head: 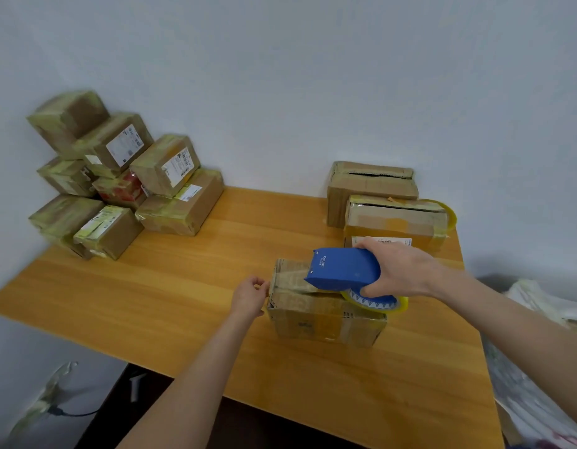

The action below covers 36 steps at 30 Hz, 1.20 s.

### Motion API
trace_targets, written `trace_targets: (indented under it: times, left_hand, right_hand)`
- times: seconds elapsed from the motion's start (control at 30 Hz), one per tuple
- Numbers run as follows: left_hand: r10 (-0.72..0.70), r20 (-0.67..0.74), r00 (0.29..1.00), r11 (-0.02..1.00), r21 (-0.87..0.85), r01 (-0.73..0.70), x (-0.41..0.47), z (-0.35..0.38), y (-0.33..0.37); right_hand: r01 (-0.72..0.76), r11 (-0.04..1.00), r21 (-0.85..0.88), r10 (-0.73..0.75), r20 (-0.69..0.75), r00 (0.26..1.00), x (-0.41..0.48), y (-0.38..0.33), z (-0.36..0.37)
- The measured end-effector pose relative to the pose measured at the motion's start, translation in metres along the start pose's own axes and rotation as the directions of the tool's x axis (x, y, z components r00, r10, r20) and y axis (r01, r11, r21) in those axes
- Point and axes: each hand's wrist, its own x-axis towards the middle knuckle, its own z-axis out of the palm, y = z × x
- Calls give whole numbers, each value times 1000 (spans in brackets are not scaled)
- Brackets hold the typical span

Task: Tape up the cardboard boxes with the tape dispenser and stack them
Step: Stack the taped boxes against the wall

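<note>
Blue tape dispenser (342,267) gripped by right hand (397,270), fingers wrapped round its body; dispenser pressed onto top of cardboard box (323,319) at lower centre-right of frame. Tape strip (290,280) seen laid along box top. Left hand (248,296) set against box's left end, fingers curled; whether anything is pinched cannot be told. Taped boxes (118,176) stacked at upper left, on table (183,286). Two more boxes (371,186) placed at right of frame.

Wooden counter (190,286) seen beneath fingers (369,290). Pale wall (280,92) seen beyond fingers. Crumpled white plastic (533,367) piled right of fingers, past counter edge. Clear plastic scrap (50,393) and dark cable (76,414) seen low, far left of fingers.
</note>
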Motion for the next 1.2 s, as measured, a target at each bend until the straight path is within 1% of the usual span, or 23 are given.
trace_targets:
  times: [0.07, 0.13, 0.17, 0.2, 0.23, 0.27, 0.3, 0.33, 0.37, 0.4, 0.43, 0.47, 0.53, 0.7, 0.83, 1.03, 1.13, 1.2]
  left_hand:
    - [8, 33, 999, 998, 69, -10, -1, -1, -1]
    - [-22, 73, 997, 986, 166, 9, -1, -7, -9]
    - [-13, 51, 999, 978, 209, 2, -3, -11, -11]
    - [49, -16, 999, 970, 238, -44, -8, -15, -11]
    - [173, -101, 980, 955, 260, -142, -14, -17, -8]
    - [325, -159, 932, 920, 282, -273, -22, -17, -2]
    - [484, -153, 862, 849, 321, -420, -31, -16, 5]
    - [609, -59, 791, 749, 373, -548, -41, -13, 13]
    - [669, 77, 739, 653, 412, -635, -50, -8, 18]
    - [669, 210, 713, 573, 465, -675, -57, -1, 20]
    - [632, 311, 710, 492, 546, -678, -60, 6, 19]
    - [588, 374, 718, 414, 623, -664, -59, 10, 14]
    - [536, 420, 732, 293, 721, -628, -55, 15, 6]
    - [499, 453, 739, 186, 777, -602, -51, 18, 8]
    - [488, 474, 733, 150, 782, -605, -48, 16, 5]
    - [528, 480, 700, 188, 738, -648, -50, 12, 3]
    - [548, 457, 701, 207, 738, -643, -48, 12, 3]
    - [536, 462, 707, 209, 739, -641, -47, 13, 4]
  right_hand:
    - [-4, 1000, 5, 4, -9, 1000, -1, -2, 0]
    - [-3, 1000, 12, 4, -22, 1000, -1, -4, 1]
    - [-2, 1000, 24, 3, -32, 999, -2, -5, 1]
    - [0, 999, 38, 1, -42, 999, -2, -6, 2]
    - [4, 999, 50, -2, -53, 999, -2, -7, 2]
    - [6, 998, 57, -3, -58, 998, -2, -8, 2]
    - [6, 998, 63, -2, -56, 998, -2, -9, 2]
    - [4, 998, 70, 0, -55, 998, -2, -9, 2]
    - [2, 997, 76, 2, -55, 998, -2, -9, 2]
    - [-1, 997, 74, 5, -54, 999, -3, -10, 1]
    - [-4, 998, 63, 7, -50, 999, -4, -10, 0]
    - [-6, 999, 53, 9, -43, 999, -5, -10, -1]
    - [-4, 999, 51, 6, -32, 999, -6, -10, -1]
    - [18, 1000, 25, -18, -20, 1000, -5, -12, -3]
    - [20, 999, 31, -21, 17, 1000, -4, -8, -4]
    - [-14, 998, 56, 9, 90, 996, -10, 3, -11]
    - [-18, 998, 58, 11, 111, 994, -11, 9, -17]
    - [-33, 999, 18, 31, 117, 993, -12, 7, -19]
